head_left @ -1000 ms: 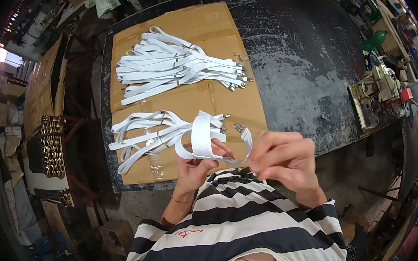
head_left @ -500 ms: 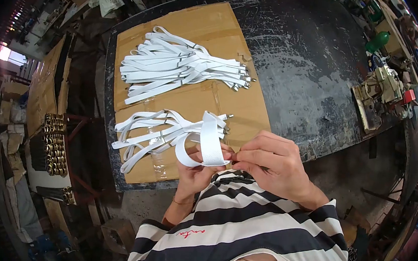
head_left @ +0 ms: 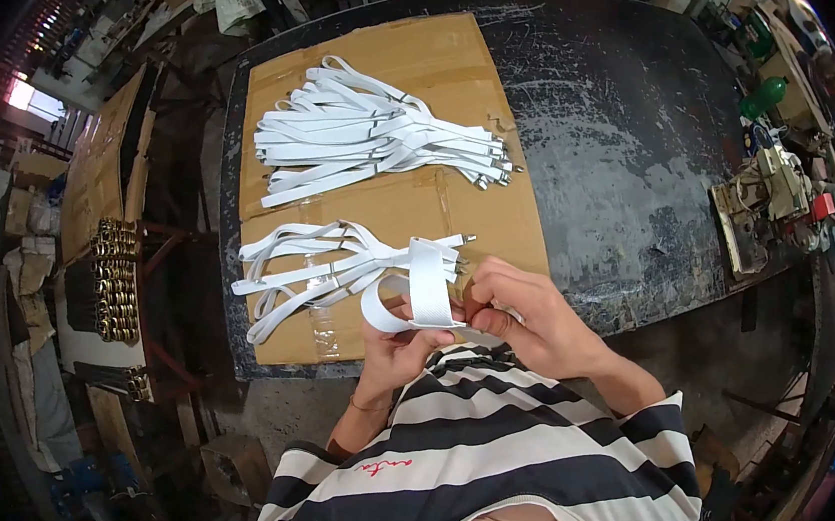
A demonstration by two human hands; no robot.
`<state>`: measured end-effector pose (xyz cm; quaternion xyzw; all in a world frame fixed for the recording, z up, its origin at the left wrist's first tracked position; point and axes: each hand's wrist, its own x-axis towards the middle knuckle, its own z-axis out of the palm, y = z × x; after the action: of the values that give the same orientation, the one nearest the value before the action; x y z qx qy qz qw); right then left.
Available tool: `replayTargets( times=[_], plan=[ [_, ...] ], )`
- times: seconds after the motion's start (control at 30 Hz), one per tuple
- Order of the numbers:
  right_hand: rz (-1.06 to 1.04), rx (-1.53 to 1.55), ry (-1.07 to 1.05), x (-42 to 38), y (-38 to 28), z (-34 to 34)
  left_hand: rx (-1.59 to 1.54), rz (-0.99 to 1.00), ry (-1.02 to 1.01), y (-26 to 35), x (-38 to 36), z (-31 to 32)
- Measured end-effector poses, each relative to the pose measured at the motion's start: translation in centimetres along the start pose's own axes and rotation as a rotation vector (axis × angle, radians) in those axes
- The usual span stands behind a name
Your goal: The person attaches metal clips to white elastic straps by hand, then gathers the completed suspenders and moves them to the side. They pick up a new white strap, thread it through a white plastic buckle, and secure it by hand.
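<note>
While the white strap (head_left: 427, 287) is held up: I see it between the two hands, bent into wide loops before the striped shirt (head_left: 479, 457); being so near to the body, it is perhaps easier to look at closely.

Left hand (head_left: 395, 357): its thumb and fingers pinch the strap from below. I judge that this hand gives support, because such a soft band would otherwise fall open.

Right hand (head_left: 528, 316): its fingertips are pressed together on one end of the same strap, just beside the left fingers. The exact point of this pinch is hidden from me.

Smaller bundle (head_left: 368, 256): it lies beyond the left hand, on the cardboard (head_left: 500, 233), probably to be within easy reach.

Larger bundle (head_left: 349, 138): it lies farther away, apart from the smaller one. Its metal clips (head_left: 501, 153) gather on the right side, which I think helps against tangling.

Cardboard: it lies flat under both bundles, maybe because the dark table (head_left: 626, 180) is scratched and could mark white cloth.

Green bottle (head_left: 763, 96): it is at the far right, well apart from the hands.
</note>
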<state>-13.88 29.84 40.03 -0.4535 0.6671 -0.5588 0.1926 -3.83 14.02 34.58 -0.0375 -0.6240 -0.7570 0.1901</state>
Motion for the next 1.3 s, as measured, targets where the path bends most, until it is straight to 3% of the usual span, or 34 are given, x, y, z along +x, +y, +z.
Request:
replayTargets(
  times=[0.07, 0.13, 0.3, 0.37, 0.53, 0.9, 1.0, 1.07, 1.1, 1.17, 1.2, 1.23, 1.3],
  plan=[
    [0.073, 0.110, -0.058, -0.2, 0.3, -0.2, -0.009, 0.009, 0.010, -0.5, 0.0, 0.1],
    [0.239, 0.525, -0.042, -0.5, 0.3, -0.3, -0.234, -0.012, 0.039, -1.2, -0.1, 0.2],
    [0.223, 0.470, 0.067, -0.7, -0.5, -1.0, -0.431, -0.076, 0.009, -1.0, 0.2, 0.5],
    [0.065, 0.182, 0.086, -0.6, -0.5, -1.2, -0.434, -0.082, -0.006, -1.0, 0.4, 0.5],
    [-0.018, 0.064, 0.181, -0.5, -1.1, -0.3, -0.313, 0.030, 0.006, -1.3, 0.3, 0.5],
    [-0.226, -0.435, 0.246, 0.1, -0.5, 0.9, 0.094, 0.000, 0.116, -0.1, -0.2, 1.0],
    [-0.116, -0.273, 0.079, 0.2, 0.7, 0.3, 0.089, 0.000, 0.102, 0.0, -0.1, 0.6],
    [0.131, 0.101, -0.091, 0.0, 1.1, 0.1, -0.030, -0.050, 0.085, 0.1, -0.4, 0.6],
    [0.130, 0.101, -0.095, 0.0, 1.3, 0.3, -0.029, -0.049, 0.089, -0.1, -0.3, 0.6],
    [0.256, 0.618, -0.042, -0.3, 1.7, 0.6, -0.274, -0.070, 0.098, -0.9, -0.5, 0.5],
    [0.272, 0.687, -0.021, -0.3, 1.4, 0.4, -0.313, -0.057, 0.061, -1.5, -0.5, 0.1],
    [0.272, 0.687, -0.025, -0.1, 1.0, 0.0, -0.313, -0.055, 0.065, -1.7, -0.7, 0.0],
    [0.082, 0.212, 0.029, 0.1, 0.2, -0.5, -0.334, -0.041, 0.053, -1.3, -0.7, 0.1]
  ],
)
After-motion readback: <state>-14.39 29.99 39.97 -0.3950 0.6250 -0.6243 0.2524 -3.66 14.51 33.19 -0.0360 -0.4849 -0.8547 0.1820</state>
